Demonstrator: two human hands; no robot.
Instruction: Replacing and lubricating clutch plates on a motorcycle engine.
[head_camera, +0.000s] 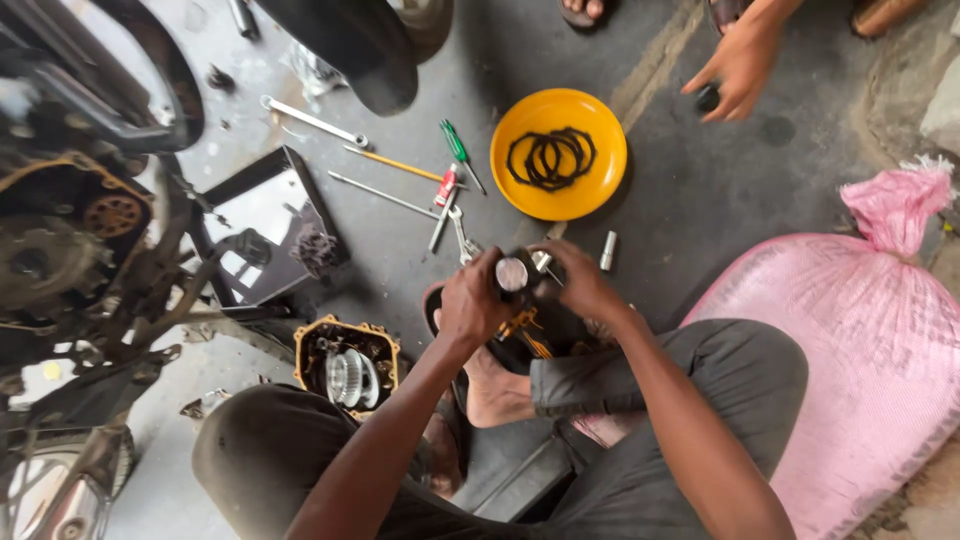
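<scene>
Both my hands close around one dark round metal engine part (514, 276) with a shiny silver centre, held over my foot. My left hand (472, 298) grips its left side and my right hand (577, 280) grips its right side. Orange and black bits of the part show just below, between my wrists. Beyond my hands a yellow bowl (603, 150) lies on the concrete floor with several black rings (548, 157) in it. An open engine cover (347, 365) with a gear inside lies by my left knee.
A wrench (312, 121), screwdrivers (460, 152), thin rods and a small red tube (446, 186) lie scattered on the floor. A stripped motorcycle (75, 230) stands at left. A full pink sack (870, 330) sits at right. Another person's hand (738, 68) holds a small dark object at top right.
</scene>
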